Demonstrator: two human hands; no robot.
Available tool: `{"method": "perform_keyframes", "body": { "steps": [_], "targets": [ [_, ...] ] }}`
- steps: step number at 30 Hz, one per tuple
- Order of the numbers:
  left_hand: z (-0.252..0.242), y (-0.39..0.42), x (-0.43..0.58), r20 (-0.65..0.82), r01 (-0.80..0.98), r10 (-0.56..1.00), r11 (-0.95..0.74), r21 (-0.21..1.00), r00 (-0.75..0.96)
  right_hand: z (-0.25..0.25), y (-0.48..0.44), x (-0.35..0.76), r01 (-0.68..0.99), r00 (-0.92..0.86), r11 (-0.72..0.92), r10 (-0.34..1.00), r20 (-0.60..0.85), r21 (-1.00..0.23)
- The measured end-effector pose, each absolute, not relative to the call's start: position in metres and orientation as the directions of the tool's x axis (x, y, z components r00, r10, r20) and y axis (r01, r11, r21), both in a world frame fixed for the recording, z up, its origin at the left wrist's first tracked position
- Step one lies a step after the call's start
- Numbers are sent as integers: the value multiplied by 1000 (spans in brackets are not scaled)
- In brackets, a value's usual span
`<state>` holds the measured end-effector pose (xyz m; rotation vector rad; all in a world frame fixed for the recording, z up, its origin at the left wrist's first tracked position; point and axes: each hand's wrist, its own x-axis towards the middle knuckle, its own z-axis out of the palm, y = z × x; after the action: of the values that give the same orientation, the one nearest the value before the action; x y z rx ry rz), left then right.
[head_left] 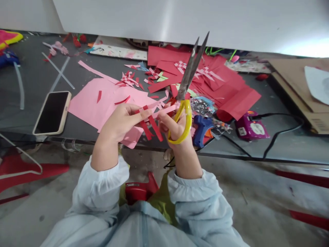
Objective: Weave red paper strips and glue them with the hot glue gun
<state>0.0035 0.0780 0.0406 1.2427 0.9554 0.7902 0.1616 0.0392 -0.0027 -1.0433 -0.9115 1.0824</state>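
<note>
My left hand (120, 120) is closed on a small piece woven from red and pink paper strips (147, 118). Loose red ends hang below it, and pink ends stick out to the right. My right hand (174, 125) has yellow-handled scissors (187, 120) hooked on it, their blades pointing up and away from me, slightly apart. Between its thumb and fingers the same hand pinches a pink end of the woven piece. Below and behind my left hand lie pink paper sheets (89, 99) with red scraps on top.
A phone (52, 112) lies at the left. Red paper sheets (231, 85) are piled behind the scissors. To the right are a blue glue gun (202, 130), a purple box (252, 127) with a black cable, and cardboard (290, 82). Small woven pieces (128, 79) lie at the back.
</note>
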Motion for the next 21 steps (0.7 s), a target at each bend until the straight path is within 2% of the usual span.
{"method": "perform_keyframes", "body": {
  "steps": [3, 6, 10, 14, 21],
  "targets": [
    [43, 77, 5, -142, -27, 849, 180, 983, 509, -7, 39, 163, -219, 239, 179, 963, 125, -959],
    [46, 76, 8, -151, -50, 861, 199, 979, 485, -11, 39, 168, -161, 236, 203, 958, 162, -966],
    [44, 76, 11, -165, -63, 895, 208, 976, 414, -13, 38, 174, -112, 245, 160, 961, 129, -981],
    [39, 79, 9, -191, -32, 890, 224, 974, 415, -12, 37, 176, -106, 221, 139, 969, 113, -985],
    [40, 80, 9, -108, 106, 932, 76, 991, 347, -3, 35, 170, -171, 262, 160, 959, 112, -972]
  ]
}}
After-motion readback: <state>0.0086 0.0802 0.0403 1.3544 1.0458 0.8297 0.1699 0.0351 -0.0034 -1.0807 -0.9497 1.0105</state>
